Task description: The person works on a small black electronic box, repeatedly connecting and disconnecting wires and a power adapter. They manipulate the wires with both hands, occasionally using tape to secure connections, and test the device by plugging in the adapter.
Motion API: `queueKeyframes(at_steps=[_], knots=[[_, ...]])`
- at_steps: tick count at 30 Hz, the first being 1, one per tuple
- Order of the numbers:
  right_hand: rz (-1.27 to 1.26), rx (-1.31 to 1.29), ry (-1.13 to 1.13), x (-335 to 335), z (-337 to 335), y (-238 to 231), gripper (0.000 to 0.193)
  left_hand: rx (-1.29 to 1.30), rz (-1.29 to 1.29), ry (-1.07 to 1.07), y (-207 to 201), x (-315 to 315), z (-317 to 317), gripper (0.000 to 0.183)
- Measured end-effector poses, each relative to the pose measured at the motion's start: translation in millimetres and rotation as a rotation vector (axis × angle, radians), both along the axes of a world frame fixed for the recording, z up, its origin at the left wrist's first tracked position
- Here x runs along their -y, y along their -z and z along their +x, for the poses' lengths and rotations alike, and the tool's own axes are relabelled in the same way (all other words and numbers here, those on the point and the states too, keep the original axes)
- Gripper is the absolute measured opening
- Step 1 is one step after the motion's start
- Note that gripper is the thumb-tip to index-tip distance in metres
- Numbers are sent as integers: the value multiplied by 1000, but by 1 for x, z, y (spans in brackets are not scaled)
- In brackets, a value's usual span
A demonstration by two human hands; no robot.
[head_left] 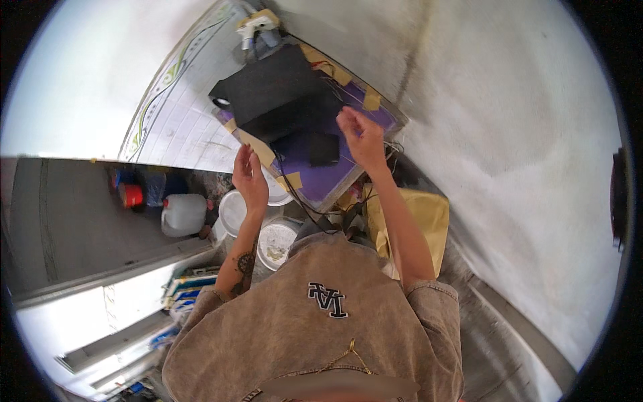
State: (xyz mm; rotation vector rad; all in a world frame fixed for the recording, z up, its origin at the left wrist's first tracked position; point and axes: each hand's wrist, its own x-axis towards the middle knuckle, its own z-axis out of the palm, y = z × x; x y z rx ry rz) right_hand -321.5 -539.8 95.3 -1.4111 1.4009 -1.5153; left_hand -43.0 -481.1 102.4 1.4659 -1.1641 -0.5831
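Note:
A large matte black box-like cover [274,87] with an oval hole at its left corner stands tilted over a purple table surface [305,181]. My left hand [249,179] is raised beside the table's left edge, fingers stretched and close together, with nothing visible in it. Over the right side of the table hovers my right hand [364,139], its fingers loosely bent and apart from the cover, holding nothing that I can see. Between the hands lies a small flat black square object [323,149]. Black cables [284,171] run from there down the table's front.
Tan tape patches [372,98] mark the table's edges. A white device [258,27] stands at the far end. Walls rise behind and right. White buckets [276,242], a white jug [184,215] and a yellow-brown sheet-like object [429,224] are lower down around me.

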Motion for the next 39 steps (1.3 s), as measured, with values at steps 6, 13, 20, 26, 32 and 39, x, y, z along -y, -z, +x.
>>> queueKeyframes(at_steps=[6,13,20,26,32,39], knots=[[52,-204,17,50,21,-56,45,8,-57,39,-10,28,-6,57],[167,-355,27,72,32,-67,52,-61,-51,38,-15,27,-9,60],[261,-149,28,97,15,-46,40,-21,-66,18,-32,8,-21,57],[325,-61,-5,111,-6,-43,32,-78,-52,135,-34,-12,-42,62],[391,-18,-7,112,-14,-45,29,-155,-73,180,-27,-18,-49,64],[366,-5,-1,104,-9,-51,31,-183,-94,187,-17,-18,-40,60]])
